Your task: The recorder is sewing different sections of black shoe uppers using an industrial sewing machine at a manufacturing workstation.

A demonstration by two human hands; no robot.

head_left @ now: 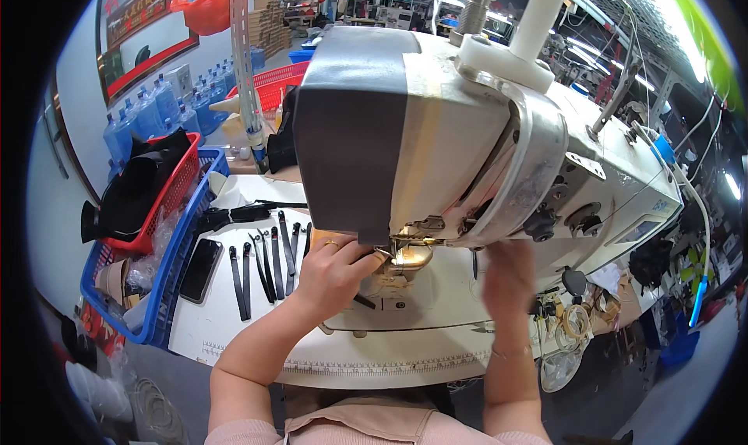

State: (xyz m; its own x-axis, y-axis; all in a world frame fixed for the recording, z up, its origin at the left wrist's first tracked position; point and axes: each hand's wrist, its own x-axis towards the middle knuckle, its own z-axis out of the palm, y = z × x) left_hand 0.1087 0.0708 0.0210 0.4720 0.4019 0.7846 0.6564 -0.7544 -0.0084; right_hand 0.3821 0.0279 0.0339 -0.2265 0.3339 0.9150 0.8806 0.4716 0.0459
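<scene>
A large industrial sewing machine [351, 125] with a dark grey front cover fills the middle. My left hand [333, 272], a ring on one finger, is closed beside the lit needle area [407, 256]. Its thumb and fingers come together there, but what they pinch is hidden. A short black strip [364, 300] lies on the bed just right of that hand. My right hand [508, 277] is raised under the machine arm on the right, smeared by motion, its fingers hidden. Several narrow black straps [277, 264] with small end fittings lie left of my left hand.
A black phone [201, 270] lies by the straps. Further left, a blue basket [160, 320] bears a red basket [173, 192] with black pieces. A measuring scale [366, 365] runs along the table's front edge. Tape rolls [575, 320] and small tools sit at right.
</scene>
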